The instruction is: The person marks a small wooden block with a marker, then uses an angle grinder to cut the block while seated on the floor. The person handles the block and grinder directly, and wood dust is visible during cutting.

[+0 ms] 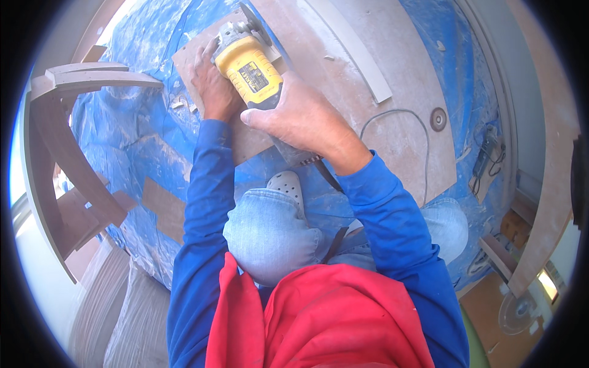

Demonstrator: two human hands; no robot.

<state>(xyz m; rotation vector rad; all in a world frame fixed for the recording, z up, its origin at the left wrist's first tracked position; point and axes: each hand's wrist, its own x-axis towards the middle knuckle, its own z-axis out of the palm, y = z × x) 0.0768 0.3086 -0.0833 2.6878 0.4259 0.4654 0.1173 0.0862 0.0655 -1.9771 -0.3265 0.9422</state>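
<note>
A yellow and black angle grinder (251, 70) lies across the top middle of the view, its metal head and disc (265, 32) pointing away from me. My right hand (304, 116) is wrapped round the grinder's body from the right, with the thumb across its rear part. To the left of the tool, my left hand (211, 78) lies on a dusty board (190, 56), fingers stretched forward close to the grinder's head. The board's far part is hidden behind the tool. From the grinder's rear end a black cord (328, 176) runs down toward my legs.
A pale strip (353, 49) lies on a large dusty panel (405, 80) at the right, near a small round disc (438, 119). Curved wooden pieces (86, 153) stand at the left. Blue sheeting (138, 129) covers the floor, and a power strip (488, 153) lies far right.
</note>
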